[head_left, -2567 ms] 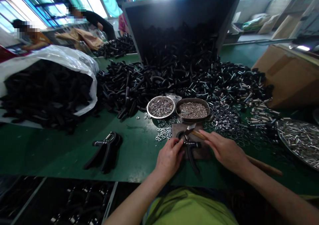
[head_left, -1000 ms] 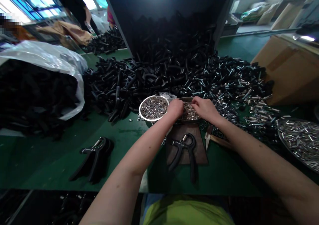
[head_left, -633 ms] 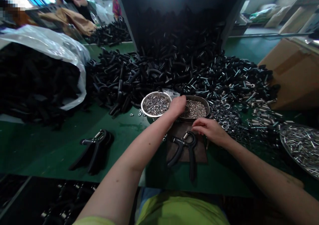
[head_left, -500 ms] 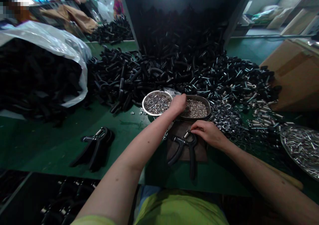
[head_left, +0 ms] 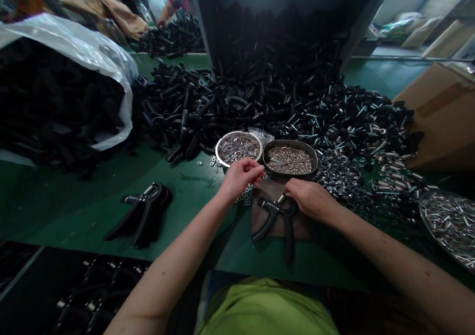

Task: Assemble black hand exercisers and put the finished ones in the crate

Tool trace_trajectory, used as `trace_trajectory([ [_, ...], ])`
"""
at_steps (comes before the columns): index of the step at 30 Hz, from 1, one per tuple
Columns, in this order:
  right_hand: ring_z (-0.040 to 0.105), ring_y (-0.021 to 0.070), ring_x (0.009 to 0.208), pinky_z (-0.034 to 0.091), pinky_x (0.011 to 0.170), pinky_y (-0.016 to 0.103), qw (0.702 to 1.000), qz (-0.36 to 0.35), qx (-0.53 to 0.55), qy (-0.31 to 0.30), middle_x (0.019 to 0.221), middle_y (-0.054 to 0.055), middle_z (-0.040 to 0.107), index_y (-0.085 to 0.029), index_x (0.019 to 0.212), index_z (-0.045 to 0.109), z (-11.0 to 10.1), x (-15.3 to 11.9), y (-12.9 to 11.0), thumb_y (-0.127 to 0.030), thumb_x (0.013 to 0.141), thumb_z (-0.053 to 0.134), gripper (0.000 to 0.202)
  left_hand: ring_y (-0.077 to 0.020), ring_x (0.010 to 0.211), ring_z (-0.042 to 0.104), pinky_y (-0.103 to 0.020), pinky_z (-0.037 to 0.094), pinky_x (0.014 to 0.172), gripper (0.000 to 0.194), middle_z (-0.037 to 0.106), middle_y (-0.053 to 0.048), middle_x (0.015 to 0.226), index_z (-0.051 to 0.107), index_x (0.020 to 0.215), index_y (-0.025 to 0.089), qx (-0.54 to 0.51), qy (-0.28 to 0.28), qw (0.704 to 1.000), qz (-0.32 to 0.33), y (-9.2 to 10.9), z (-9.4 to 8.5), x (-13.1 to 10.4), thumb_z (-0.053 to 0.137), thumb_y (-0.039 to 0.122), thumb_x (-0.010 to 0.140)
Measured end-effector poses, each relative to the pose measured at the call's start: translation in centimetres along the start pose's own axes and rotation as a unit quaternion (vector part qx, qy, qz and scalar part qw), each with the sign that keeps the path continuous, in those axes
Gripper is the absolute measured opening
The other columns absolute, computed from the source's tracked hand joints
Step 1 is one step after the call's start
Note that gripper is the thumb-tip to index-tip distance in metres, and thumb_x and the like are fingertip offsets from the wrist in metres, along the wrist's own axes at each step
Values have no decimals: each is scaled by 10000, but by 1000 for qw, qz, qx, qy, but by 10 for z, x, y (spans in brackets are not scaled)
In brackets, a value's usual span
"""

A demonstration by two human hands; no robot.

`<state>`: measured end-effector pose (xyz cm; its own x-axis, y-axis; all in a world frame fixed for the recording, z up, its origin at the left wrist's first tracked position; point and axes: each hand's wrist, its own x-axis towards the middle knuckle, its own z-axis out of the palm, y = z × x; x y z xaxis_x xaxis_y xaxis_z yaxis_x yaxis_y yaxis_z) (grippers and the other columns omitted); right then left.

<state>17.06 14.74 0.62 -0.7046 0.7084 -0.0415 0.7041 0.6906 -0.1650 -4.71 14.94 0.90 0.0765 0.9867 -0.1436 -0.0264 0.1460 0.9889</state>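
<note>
A black hand grip exerciser [head_left: 288,236] with a coil spring [head_left: 281,198] lies on a brown pad [head_left: 302,228] in front of me, its handles pointing towards me. My right hand [head_left: 309,197] is closed, fingers pinching the exerciser's upper end beside the spring. Left of it, my left hand [head_left: 241,177] hovers with thumb and fingertips pinched together, just in front of two metal bowls; what they hold is too small to make out. The round bowl [head_left: 218,153] contains mixed small metal parts. Tiny metal pieces fill the oval bowl [head_left: 315,167].
Another exerciser [head_left: 143,216] stands to the left. Behind the bowls spreads a heap of black handles [head_left: 230,102]. Metal rings [head_left: 334,176], springs [head_left: 397,176] and a tray of pins [head_left: 451,226] lie right, near a cardboard box [head_left: 441,112]. A plastic bag [head_left: 126,92] holds black parts.
My left hand has come out of the oval bowl and back towards me, to the left, fingers pinched. My right hand stays at the exerciser's upper end, its fingers more curled.
</note>
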Motion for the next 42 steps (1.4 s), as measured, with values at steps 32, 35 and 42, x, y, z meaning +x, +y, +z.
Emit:
trace_trajectory([
  [32,583,270,860,467,714,376,960,230,-125,103,889,111,613,-146,961,560,48,-160,49,-399,875,481,279,-145,788,521,-244,389,685,159,548,-2,842,620,685,171,332,-83,938,51,-36,46,-36,750,260,663],
  [35,616,254,799,473,680,362,956,240,-112,127,877,108,645,-141,974,571,40,-158,41,-376,903,420,288,-132,759,511,-232,378,656,194,538,6,838,603,708,170,338,-95,936,24,-35,46,-32,754,274,645],
  [42,647,156,669,503,563,267,913,220,148,311,931,45,686,-237,1319,427,-35,-123,-16,-315,946,323,395,-127,721,486,-227,351,621,221,529,15,786,578,718,171,352,-101,930,22,-34,47,-30,744,289,631],
])
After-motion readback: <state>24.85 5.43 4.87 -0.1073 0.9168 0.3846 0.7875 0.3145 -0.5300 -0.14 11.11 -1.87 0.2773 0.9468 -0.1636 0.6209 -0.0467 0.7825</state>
